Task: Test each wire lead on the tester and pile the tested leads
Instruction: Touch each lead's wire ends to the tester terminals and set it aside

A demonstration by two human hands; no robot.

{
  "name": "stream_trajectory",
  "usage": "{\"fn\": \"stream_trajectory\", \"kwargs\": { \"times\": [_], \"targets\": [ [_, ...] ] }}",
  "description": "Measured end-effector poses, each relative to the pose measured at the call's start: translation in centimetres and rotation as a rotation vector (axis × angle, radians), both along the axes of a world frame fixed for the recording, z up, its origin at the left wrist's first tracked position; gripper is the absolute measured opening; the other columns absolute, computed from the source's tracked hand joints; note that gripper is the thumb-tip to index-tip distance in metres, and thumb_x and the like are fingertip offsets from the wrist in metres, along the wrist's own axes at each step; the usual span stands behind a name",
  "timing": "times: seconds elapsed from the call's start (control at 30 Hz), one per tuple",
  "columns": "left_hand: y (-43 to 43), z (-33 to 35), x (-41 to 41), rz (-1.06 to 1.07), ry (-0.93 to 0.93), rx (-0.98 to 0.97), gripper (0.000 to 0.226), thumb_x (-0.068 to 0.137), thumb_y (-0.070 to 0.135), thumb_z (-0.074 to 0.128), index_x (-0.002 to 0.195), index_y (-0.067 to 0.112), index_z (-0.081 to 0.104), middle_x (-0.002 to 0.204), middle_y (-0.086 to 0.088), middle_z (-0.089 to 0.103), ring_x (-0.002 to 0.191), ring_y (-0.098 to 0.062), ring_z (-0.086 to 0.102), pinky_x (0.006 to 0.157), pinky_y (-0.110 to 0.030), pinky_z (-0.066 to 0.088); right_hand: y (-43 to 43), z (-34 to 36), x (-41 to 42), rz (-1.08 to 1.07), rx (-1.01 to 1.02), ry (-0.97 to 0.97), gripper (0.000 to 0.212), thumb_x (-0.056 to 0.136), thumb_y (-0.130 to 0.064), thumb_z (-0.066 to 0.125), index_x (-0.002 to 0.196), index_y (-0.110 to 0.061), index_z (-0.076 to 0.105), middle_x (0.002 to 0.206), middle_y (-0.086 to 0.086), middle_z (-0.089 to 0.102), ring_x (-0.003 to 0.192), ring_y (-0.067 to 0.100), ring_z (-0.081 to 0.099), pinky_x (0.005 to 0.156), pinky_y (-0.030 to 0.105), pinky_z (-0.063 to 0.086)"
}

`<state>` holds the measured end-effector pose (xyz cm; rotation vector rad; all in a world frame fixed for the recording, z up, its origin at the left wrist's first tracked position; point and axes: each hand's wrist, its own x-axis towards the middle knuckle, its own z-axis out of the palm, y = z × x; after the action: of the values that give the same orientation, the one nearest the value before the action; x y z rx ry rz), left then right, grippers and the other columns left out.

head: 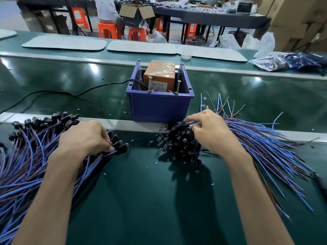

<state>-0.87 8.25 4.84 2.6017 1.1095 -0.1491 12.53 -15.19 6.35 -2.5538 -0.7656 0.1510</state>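
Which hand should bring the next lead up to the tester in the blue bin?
Probably the right hand: it is pinching a lead at the right pile, just below the blue bin holding the tester. The left hand rests on the left pile.

Single view, head-mounted, wide-angle. It looks forward and steeply down over the near edge of the bench (141,200), close enough that both forearms run in from the bottom corners. The blue bin (159,106) sits centre frame at the bench's far edge; beyond it, further work tables appear distant and curved by the lens.
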Motion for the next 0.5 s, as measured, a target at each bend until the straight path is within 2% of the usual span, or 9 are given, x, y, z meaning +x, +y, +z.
{"fn": "stream_trajectory", "kwargs": {
  "times": [0.17, 0.3, 0.4, 0.5],
  "targets": [
    [-0.4, 0.5, 0.3, -0.009, -0.101, 0.041, 0.022, 0.071, 0.040, 0.080, 0.069, 0.028, 0.062, 0.088, 0.006, 0.066, 0.092, -0.023, 0.059, 0.086, -0.035, 0.049, -0.3, -0.4, 0.4, 0.003, -0.006, 0.026, 0.040, 0.091, -0.005, 0.041, 0.116, -0.023, 0.067, 0.105, 0.003, 0.043, 0.104, 0.023, 0.052, 0.087, 0.026, 0.036],
    [-0.8, 0.9, 0.3, 0.007, -0.206, 0.080, 0.021, 0.076, 0.039, 0.076, 0.072, 0.029, 0.058, 0.092, 0.005, 0.068, 0.096, -0.025, 0.059, 0.083, -0.036, 0.047, -0.4, -0.5, 0.5, -0.003, -0.024, 0.026, 0.040, 0.091, -0.005, 0.040, 0.115, -0.024, 0.066, 0.102, 0.001, 0.043, 0.105, 0.022, 0.051, 0.084, 0.026, 0.035],
    [-1.6, 1.6, 0.4, 0.005, -0.372, 0.151, 0.019, 0.078, 0.037, 0.074, 0.073, 0.029, 0.058, 0.090, 0.005, 0.069, 0.094, -0.026, 0.061, 0.078, -0.035, 0.047, -0.2, -0.2, 0.3, -0.004, -0.010, -0.011, 0.039, 0.091, -0.006, 0.042, 0.117, -0.023, 0.066, 0.111, 0.005, 0.051, 0.108, 0.023, 0.052, 0.088, 0.025, 0.035],
    [-3.8, 2.6, 0.8, -0.078, -0.647, 0.136, 0.016, 0.078, 0.032, 0.075, 0.076, 0.027, 0.059, 0.077, 0.016, 0.065, 0.085, -0.020, 0.063, 0.075, -0.032, 0.046, -0.2, 0.8, -0.3, 0.024, 0.174, -0.014, 0.030, 0.091, -0.013, 0.052, 0.115, -0.025, 0.066, 0.108, -0.003, 0.057, 0.086, 0.007, 0.055, 0.074, 0.015, 0.037]
  ]
}}
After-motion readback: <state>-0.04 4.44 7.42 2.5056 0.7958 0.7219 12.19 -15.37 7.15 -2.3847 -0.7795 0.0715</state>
